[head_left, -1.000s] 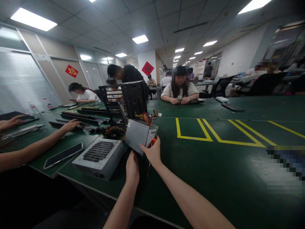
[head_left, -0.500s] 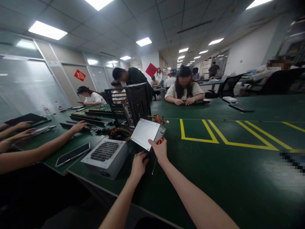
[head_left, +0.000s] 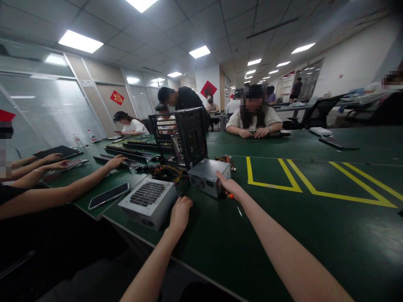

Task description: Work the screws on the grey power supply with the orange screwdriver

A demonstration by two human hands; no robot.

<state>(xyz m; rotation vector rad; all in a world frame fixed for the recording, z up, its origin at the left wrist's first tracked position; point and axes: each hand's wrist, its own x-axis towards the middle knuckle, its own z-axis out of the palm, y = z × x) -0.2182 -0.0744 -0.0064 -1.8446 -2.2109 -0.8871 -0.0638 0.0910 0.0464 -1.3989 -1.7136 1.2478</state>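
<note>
Power supply (head_left: 211,171) sits on the tabletop (head_left: 283,235), just nearer to you than the case (head_left: 192,138), its fan and socket facing near. Your right hand (head_left: 227,187) is closed over its right side, thumb on top, with the orange screwdriver (head_left: 231,196) tucked among the same fingers. Your left hand (head_left: 181,209) is loosely open beside the second unit (head_left: 151,201), nothing seen in it; whether it touches the tabletop I cannot tell.

For a surer hold, bring your left hand to the power supply's left side, so the weight doesn't hang on one thumb. Lay the screwdriver aside first: in a doubled-up grip it could slip or scratch the shell. Mind the wires (head_left: 225,159) beyond the far right corner, which look easy to pinch underneath. If you shift it, keep it level and off the case.
</note>
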